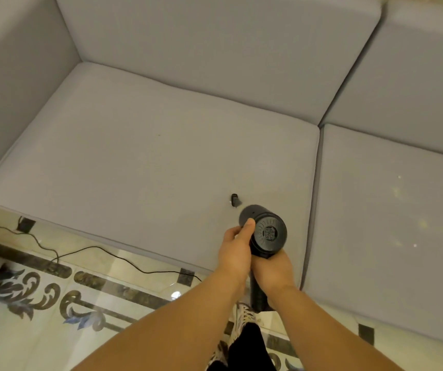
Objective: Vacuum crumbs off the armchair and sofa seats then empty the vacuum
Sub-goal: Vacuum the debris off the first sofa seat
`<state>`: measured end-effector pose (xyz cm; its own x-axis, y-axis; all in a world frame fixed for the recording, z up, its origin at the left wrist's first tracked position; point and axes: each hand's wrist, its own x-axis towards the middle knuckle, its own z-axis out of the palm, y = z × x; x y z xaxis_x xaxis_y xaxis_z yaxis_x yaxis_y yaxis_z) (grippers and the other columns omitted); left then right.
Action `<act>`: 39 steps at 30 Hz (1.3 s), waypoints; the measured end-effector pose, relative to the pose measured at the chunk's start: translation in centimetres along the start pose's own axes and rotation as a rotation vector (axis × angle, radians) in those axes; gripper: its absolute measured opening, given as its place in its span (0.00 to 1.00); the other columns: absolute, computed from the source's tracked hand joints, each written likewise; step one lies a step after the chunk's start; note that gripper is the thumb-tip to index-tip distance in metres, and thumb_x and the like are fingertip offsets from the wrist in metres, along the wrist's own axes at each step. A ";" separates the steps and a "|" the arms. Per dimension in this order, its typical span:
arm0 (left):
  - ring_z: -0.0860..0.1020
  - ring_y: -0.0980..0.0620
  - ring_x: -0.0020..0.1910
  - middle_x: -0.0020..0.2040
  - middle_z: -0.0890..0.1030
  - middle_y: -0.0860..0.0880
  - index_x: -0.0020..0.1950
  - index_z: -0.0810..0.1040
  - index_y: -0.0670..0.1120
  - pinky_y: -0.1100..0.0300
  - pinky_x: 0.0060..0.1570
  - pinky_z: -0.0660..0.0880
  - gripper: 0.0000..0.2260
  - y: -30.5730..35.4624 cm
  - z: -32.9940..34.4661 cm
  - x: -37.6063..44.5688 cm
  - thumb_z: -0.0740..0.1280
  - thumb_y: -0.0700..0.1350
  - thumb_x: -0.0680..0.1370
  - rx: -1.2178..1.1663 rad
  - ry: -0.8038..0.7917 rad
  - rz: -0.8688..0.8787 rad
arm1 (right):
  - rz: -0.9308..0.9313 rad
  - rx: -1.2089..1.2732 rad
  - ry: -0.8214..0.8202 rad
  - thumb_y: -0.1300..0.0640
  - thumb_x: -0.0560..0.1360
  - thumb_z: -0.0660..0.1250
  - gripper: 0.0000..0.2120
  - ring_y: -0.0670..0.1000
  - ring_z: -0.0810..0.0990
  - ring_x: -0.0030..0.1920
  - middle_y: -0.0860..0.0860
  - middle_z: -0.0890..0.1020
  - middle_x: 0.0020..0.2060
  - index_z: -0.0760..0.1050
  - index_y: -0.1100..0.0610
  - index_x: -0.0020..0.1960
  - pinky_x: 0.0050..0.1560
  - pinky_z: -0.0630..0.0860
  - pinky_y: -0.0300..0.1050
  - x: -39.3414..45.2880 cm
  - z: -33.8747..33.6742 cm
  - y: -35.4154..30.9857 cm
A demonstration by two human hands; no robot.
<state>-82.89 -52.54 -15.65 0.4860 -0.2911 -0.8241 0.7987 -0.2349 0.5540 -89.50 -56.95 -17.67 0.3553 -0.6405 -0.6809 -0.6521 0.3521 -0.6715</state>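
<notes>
The grey sofa (pixel 215 62) fills most of the view, w/ a left seat cushion (pixel 134 145) and a right seat cushion (pixel 392 210) split by a seam. Pale crumbs (pixel 429 228) can be seen scattered on the right cushion, so that side prob hasn't been done yet; only a tiny dark speck (pixel 158 135) can be made out on the left one. Patterned tile floor (pixel 81 303) is seen below the sofa front, w/ a thin black cable (pixel 94 250) trailing across it.

The black handheld vacuum (pixel 267 234) is held over the front right part of the left cushion, rear vent facing the cam. Its handle is gripped by the right hand (pixel 274 271), fingers wrapped round it. The body is held from the side by the left hand (pixel 235 247), thumb laid on the housing, fingers curled round it. The nozzle tip (pixel 235 200) pokes out just past the body, looks like it's at or near the fabric, tbh contact can't be confirmed.

For the step to be done well, imo the nozzle should be kept low and flat to the fabric, slow overlapping passes made, the seam between cushions traced, then the crumb patch on the right tackled w/o scattering it.
</notes>
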 end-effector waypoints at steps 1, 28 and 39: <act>0.78 0.47 0.55 0.55 0.80 0.44 0.60 0.74 0.46 0.49 0.60 0.74 0.16 0.3 -0.5 -0.2 0.65 0.55 0.77 -0.014 0.030 0.016 | -0.011 -0.003 -0.037 0.66 0.67 0.73 0.15 0.49 0.80 0.34 0.46 0.83 0.33 0.78 0.47 0.44 0.33 0.71 0.40 -0.1 0.6 -0.4; 0.80 0.52 0.50 0.50 0.83 0.47 0.59 0.77 0.48 0.61 0.40 0.74 0.15 11.0 -0.4 4.6 0.64 0.55 0.77 -0.190 0.055 0.028 | -0.136 -0.204 -0.139 0.62 0.66 0.73 0.18 0.49 0.82 0.43 0.47 0.84 0.41 0.78 0.48 0.53 0.38 0.74 0.41 8.1 4.2 -9.7; 0.80 0.49 0.51 0.52 0.82 0.44 0.61 0.77 0.47 0.58 0.47 0.75 0.17 16.7 1.3 10.4 0.63 0.54 0.77 -0.274 0.111 -0.040 | -0.118 -0.308 -0.184 0.62 0.67 0.73 0.18 0.48 0.81 0.41 0.47 0.83 0.41 0.78 0.48 0.54 0.36 0.73 0.41 14.2 5.8 -15.4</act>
<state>-64.97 -60.67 -14.86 0.4758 -0.1797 -0.8610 0.8768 0.0194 0.4805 -70.55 -67.50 -18.67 0.5359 -0.5213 -0.6642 -0.7605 0.0436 -0.6479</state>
